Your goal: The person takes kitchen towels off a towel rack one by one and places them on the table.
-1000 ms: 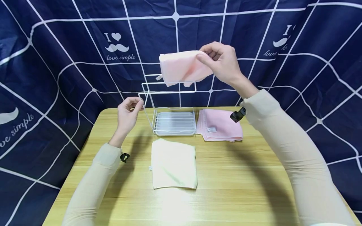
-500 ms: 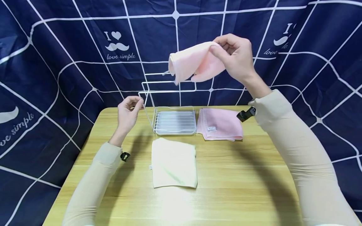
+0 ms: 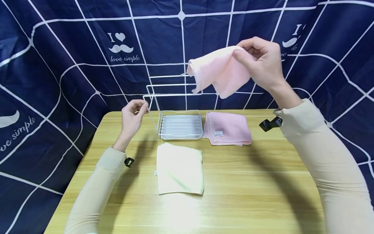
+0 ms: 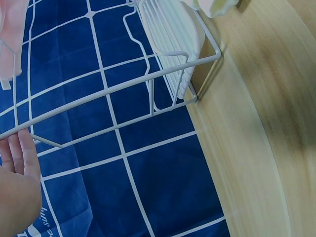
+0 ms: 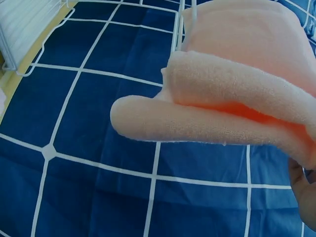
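Observation:
In the head view, my right hand (image 3: 263, 63) pinches a folded pale pink towel (image 3: 216, 66) between thumb and fingers, up at the height of the rack's top bars. The towel droops, its left end near the right ends of those bars; I cannot tell whether they touch. My left hand (image 3: 132, 118) holds the slanting side wire of a white wire rack (image 3: 172, 95). In the left wrist view, its fingers (image 4: 29, 153) lie against that wire (image 4: 108, 91). The right wrist view shows the towel's thick folds (image 5: 197, 121), with part of the hand at the right edge.
The rack's base holds a white slatted tray (image 3: 181, 126). Right of it lies a folded pink towel (image 3: 232, 128) with a label. A pale yellow towel (image 3: 179, 170) lies in front, on the wooden table (image 3: 233, 195). Behind hangs a dark blue curtain (image 3: 87, 78) with white lines.
My right hand has moved to the right, carrying the pale pink towel from over the rack's bars toward their right ends. The left hand stays on the rack wire.

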A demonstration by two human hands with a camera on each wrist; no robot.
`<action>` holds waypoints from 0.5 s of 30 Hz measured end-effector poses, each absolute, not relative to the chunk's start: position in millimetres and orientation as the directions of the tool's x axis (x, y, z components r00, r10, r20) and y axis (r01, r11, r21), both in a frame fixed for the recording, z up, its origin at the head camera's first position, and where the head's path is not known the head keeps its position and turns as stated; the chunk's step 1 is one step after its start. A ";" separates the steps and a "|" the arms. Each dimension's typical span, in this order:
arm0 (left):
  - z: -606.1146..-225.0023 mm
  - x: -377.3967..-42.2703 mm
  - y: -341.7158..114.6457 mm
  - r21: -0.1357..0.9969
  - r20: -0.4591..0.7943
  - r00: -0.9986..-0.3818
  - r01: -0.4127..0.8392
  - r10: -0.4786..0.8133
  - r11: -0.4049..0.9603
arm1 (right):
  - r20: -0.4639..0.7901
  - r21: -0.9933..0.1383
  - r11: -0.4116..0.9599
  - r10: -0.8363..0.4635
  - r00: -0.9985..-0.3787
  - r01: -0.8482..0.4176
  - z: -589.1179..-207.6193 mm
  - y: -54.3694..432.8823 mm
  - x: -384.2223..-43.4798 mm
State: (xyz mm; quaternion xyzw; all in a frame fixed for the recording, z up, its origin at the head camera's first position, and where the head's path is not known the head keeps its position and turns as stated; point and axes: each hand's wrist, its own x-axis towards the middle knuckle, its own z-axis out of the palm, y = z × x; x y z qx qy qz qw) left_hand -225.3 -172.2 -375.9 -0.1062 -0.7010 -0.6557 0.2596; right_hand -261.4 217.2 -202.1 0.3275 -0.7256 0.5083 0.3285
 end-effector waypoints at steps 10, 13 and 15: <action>-375.8 -224.8 -171.3 0.869 0.494 -0.847 0.482 -0.197 0.110 | 0.808 -0.497 0.342 -0.151 -0.569 -0.797 -206.0 238.2 -246.4; -375.8 -225.0 -170.9 0.870 0.493 -0.847 0.481 -0.198 0.110 | 0.805 -0.498 0.364 -0.144 -0.576 -0.787 -208.2 243.3 -241.4; -375.8 -225.1 -170.9 0.868 0.496 -0.846 0.483 -0.195 0.112 | 0.803 -0.497 0.374 -0.142 -0.579 -0.783 -210.0 247.1 -238.3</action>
